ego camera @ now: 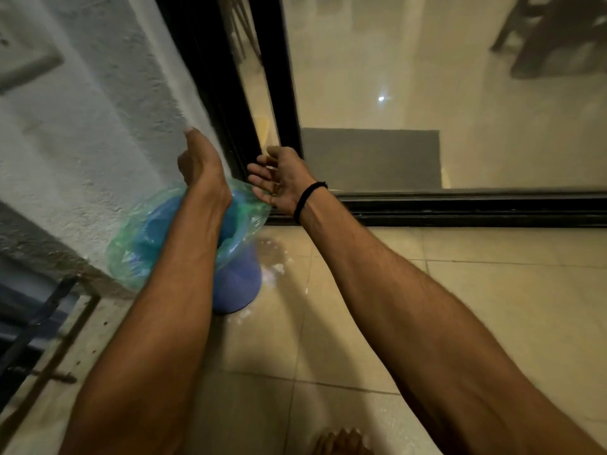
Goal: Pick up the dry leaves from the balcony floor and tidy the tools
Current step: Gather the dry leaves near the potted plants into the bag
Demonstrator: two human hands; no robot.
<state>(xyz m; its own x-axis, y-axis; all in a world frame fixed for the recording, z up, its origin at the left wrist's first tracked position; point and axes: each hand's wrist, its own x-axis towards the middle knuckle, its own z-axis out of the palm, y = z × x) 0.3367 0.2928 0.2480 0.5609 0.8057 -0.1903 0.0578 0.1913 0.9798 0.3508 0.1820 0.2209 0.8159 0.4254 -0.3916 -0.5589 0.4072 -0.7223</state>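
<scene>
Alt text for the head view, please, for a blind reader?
The left hand and right hand hover open over a blue bin lined with a plastic bag, on a tiled floor beside a glass door.

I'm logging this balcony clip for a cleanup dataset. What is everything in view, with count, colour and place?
bin: one, blue, floor corner by wall and door frame
liner bag: one, clear green, over the bin's rim
wall: one, white, rough, left
door frame: one, black, centre, track along floor
doormat: one, grey, behind the glass
floor tiles: several, beige, white specks beside the bin
railing: one, dark, lower left
furniture: blurred, dark, indoors, upper right
wristband: one, black, right wrist
left hand: one, above the bin, fingers unclear
right hand: one, open, fingers spread, near the bin's rim
foot: one, bare, bottom edge
</scene>
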